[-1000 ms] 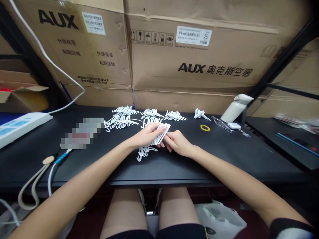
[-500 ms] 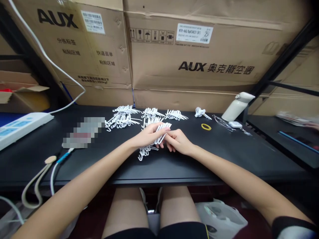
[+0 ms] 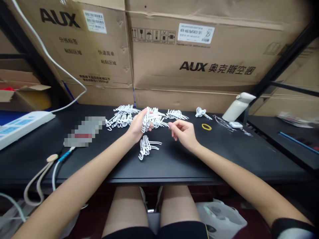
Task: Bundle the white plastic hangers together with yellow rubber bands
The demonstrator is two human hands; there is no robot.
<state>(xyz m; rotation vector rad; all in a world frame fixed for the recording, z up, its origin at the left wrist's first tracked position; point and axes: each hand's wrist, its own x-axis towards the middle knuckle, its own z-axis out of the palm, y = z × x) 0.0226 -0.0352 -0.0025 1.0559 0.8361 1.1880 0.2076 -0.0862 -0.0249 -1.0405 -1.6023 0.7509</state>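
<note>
My left hand (image 3: pixel 140 125) is closed around a bunch of white wire hooks (image 3: pixel 147 121), their curved ends up by the thumb and their straight ends pointing right. My right hand (image 3: pixel 183 132) is just right of the straight ends, its thumb and forefinger pressed together and the other fingers curled. Whether something small is in that pinch I cannot make out. Below my left hand a loose pile of hooks (image 3: pixel 146 146) lies on the black table (image 3: pixel 199 162). More heaps of hooks (image 3: pixel 176 114) lie behind, partly hidden by my left hand.
A tied bundle of hooks (image 3: pixel 201 113), a yellow ring (image 3: pixel 206 126), glasses (image 3: pixel 223 122) and a white bottle (image 3: pixel 238 107) are at the right. To the left are a power strip (image 3: pixel 25 127) and a blurred-out device (image 3: pixel 84 131) with a cable. Cardboard boxes (image 3: pixel 154 76) stand behind.
My left hand has moved up and left with the hooks, turning them so the straight ends point right. My right hand has come away from it slightly, uncovering the near pile.
</note>
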